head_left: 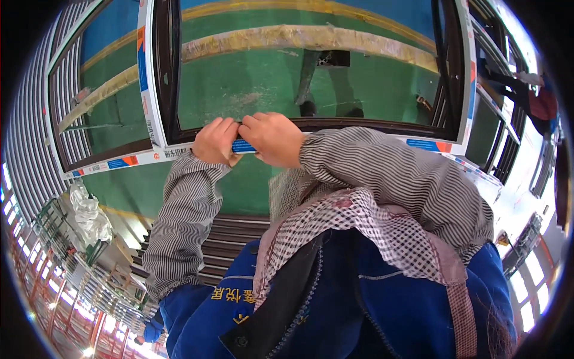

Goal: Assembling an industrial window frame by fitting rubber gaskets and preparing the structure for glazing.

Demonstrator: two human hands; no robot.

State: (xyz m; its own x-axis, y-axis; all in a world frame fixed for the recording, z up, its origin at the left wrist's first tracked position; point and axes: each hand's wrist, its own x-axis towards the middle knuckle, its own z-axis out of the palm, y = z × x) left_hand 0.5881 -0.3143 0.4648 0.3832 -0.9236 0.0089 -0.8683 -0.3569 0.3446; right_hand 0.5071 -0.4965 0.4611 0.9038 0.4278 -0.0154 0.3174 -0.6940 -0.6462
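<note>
Left hand [215,140] and right hand [274,137] sit side by side, each grip clasping the near edge of the window frame [427,145]. The frame lies directly ahead of the body; green floor [242,188] shows below. Striped sleeves [188,215] cover both forearms.

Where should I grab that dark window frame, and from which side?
Probably by the lower rail of the dark window frame, coming from your body's side and curling over it: it's a narrow bar running crosswise nearest you, where your left hand and right hand sit side by side.
</note>
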